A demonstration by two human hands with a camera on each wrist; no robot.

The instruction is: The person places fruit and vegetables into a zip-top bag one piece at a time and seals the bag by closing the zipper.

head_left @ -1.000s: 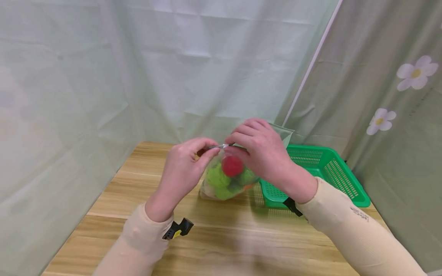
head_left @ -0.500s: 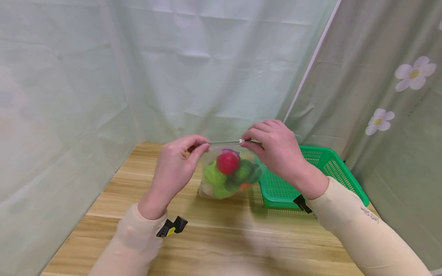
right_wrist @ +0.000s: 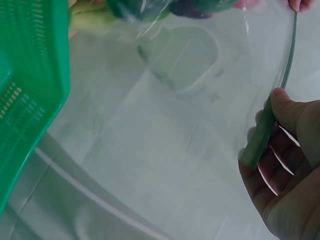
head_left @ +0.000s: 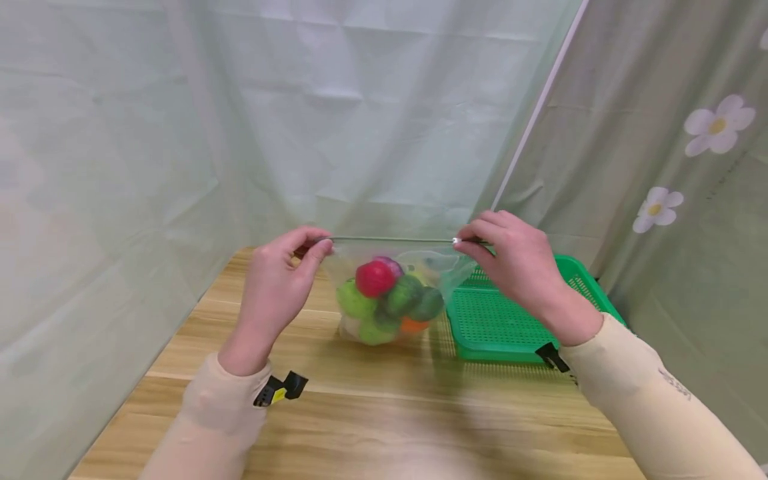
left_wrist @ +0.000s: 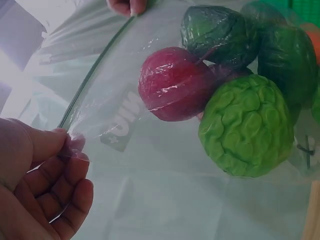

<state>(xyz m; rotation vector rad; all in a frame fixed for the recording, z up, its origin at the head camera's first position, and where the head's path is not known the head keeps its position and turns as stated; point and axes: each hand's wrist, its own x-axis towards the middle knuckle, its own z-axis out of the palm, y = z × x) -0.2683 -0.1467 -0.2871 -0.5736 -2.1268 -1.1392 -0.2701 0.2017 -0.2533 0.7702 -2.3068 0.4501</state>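
Observation:
A clear zip bag (head_left: 447, 263) hangs between my hands, its green top edge stretched straight. My left hand (head_left: 276, 283) pinches the left corner of that edge between thumb and forefinger. On the right, my right hand (head_left: 510, 260) pinches the edge beside a small white slider (head_left: 456, 241). Seen through the film are a red round vegetable (left_wrist: 175, 84), a light green bumpy one (left_wrist: 247, 127), several dark green ones (head_left: 403, 295), and orange (head_left: 414, 325) and purple pieces. Whether the bag's bottom touches the table, I cannot tell.
A green plastic basket (head_left: 492, 355) stands right of the bag, partly behind my right hand and forearm. Beneath is a wood-grain table (head_left: 372, 413). Pale curtains (head_left: 384, 120) enclose the back and sides, with a flower print at right.
My hands have moved apart, the left leftward and the right rightward with the white slider. The bag's top edge has gone from bunched between them to stretched straight, showing more of the vegetables.

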